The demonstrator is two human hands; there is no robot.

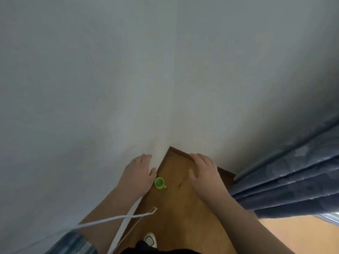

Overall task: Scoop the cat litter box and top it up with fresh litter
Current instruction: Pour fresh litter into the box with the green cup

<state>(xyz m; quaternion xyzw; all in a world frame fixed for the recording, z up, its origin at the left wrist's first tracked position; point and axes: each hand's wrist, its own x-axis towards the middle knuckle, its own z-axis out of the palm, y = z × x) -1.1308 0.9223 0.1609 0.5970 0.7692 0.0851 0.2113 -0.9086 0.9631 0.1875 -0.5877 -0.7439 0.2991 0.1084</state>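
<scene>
No litter box, scoop or litter bag shows in the head view. I face a corner of white walls above a brown wooden floor [176, 208]. My left hand [138, 173] is stretched forward with relaxed, straight fingers and holds nothing. My right hand [204, 171] reaches forward beside it, fingers spread and empty. A small green cup [159, 182] with a handle stands on the floor between the two hands, near the left thumb.
Dark blue curtains [286, 182] hang at the right, reaching the floor. A dark brown skirting board [180, 151] runs along the corner. A thin white cord or strip [119, 218] crosses the lower left. A white shoe [151, 239] shows at the bottom.
</scene>
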